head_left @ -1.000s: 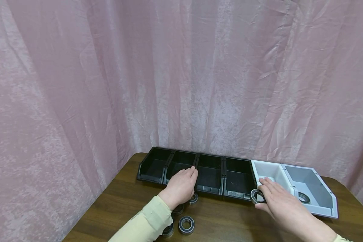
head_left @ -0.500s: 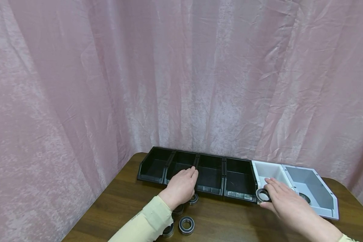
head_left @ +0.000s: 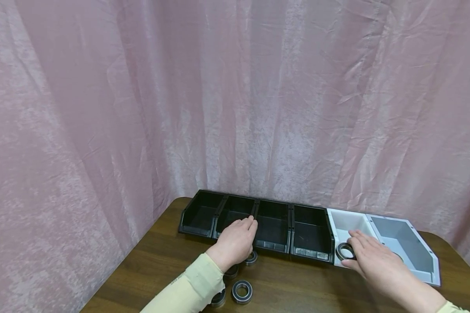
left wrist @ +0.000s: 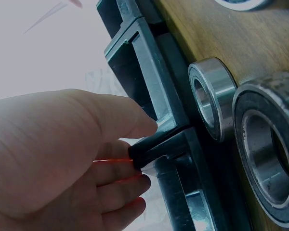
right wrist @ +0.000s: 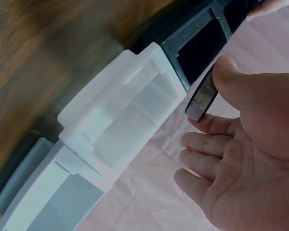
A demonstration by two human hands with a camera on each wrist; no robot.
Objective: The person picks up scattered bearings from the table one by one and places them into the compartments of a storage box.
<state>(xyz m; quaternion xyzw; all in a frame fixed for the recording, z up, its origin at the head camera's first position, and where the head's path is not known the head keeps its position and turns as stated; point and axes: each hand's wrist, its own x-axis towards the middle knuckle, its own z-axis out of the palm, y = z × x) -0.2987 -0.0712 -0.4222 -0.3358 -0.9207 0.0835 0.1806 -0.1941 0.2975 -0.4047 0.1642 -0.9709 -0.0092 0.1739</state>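
Right hand [head_left: 377, 263] pinches bearing [head_left: 338, 255] above white bin [head_left: 347, 221] front edge, other fingers loose. Left hand [head_left: 234, 241] pinches black divider [head_left: 256, 205]. Worktop [head_left: 290, 282] room between hands.

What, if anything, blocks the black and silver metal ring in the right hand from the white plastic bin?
Nothing visible. The right hand pinches the ring; in the head view it overlaps the near part of the bin, with nothing else between.

Black-faced bearing [right wrist: 201, 98], tilted, pinched in right fingers [right wrist: 216, 124] over white bin [right wrist: 135, 120].
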